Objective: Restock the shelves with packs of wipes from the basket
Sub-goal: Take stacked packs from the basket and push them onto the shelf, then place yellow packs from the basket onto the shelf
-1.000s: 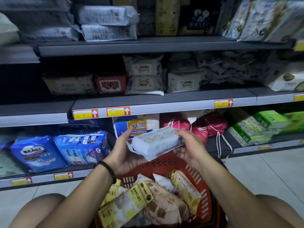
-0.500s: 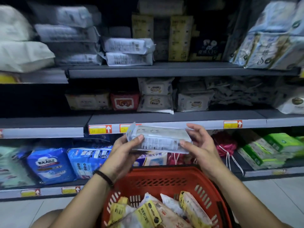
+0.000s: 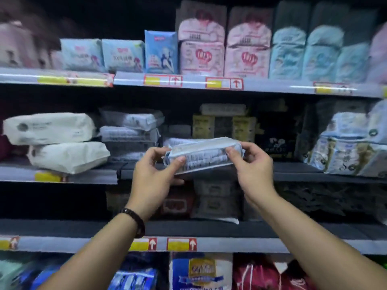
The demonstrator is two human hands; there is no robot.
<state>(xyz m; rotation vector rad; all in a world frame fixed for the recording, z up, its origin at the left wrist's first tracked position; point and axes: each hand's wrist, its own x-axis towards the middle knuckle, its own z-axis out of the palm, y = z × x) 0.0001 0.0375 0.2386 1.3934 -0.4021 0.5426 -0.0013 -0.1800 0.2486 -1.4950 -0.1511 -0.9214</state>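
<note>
One blurred-print pack [image 3: 206, 152] between left hand [image 3: 151, 182], right hand [image 3: 252, 171]

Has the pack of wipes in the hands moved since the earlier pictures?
Yes. The pack of wipes rose: earlier it was level with the tagged shelf rail, now it is in front of the shelf above.

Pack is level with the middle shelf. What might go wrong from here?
1. The left hand and right hand pinch the pack only at its ends, so it may sag or slip.
2. The stack beside it looks uneven, so a nudge while sliding the pack in might topple it.
</note>
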